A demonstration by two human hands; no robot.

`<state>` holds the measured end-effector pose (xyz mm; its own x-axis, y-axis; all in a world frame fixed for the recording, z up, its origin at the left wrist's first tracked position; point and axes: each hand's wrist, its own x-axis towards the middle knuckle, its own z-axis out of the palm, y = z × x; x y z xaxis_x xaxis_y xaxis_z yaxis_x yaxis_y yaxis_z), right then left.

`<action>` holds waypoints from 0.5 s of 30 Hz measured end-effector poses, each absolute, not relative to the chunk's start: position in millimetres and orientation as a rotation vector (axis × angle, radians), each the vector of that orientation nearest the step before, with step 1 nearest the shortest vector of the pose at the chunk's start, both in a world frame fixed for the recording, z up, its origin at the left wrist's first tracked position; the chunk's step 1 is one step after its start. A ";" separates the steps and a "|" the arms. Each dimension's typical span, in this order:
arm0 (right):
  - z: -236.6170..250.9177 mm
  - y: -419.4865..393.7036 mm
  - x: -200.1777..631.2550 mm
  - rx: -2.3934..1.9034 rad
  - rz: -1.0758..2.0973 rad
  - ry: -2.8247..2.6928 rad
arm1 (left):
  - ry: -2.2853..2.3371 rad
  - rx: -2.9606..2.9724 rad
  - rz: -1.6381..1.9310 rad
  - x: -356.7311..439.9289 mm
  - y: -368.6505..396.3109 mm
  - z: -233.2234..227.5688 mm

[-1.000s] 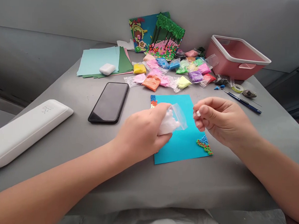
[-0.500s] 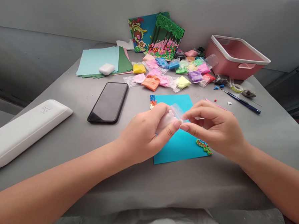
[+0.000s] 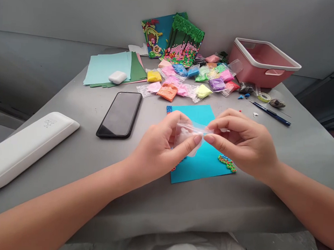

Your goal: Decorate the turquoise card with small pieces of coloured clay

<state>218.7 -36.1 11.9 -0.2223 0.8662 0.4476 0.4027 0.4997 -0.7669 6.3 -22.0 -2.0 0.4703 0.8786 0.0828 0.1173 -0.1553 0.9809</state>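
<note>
Right hand [image 3: 240, 145] has come inward, pinching the clear bag [image 3: 185, 132].

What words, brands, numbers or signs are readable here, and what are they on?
Possibly "35": display on the white device; its remaining marks are too small and blurred to read.
No readable text: the dark phone or the clear bag in the hands.

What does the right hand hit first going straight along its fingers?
The small clear plastic bag of white material, its edge apparently pinched by the right hand; then probably the left hand, depth unclear.
</note>
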 end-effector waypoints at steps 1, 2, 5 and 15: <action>12.1 -36.0 219.0 -1.054 0.652 -1.810 | 0.874 1.569 0.869 6.7 -22.3 -2.4; 12.7 -36.0 219.5 -1.049 0.660 -1.801 | 0.856 1.545 0.885 7.2 -22.7 -2.4; 15.5 -36.9 221.4 -1.053 0.604 -1.790 | 0.798 1.532 0.979 8.5 -23.3 1.1; 16.5 -38.9 224.9 -1.062 0.485 -1.782 | 1.068 1.944 1.274 2.7 -18.0 14.4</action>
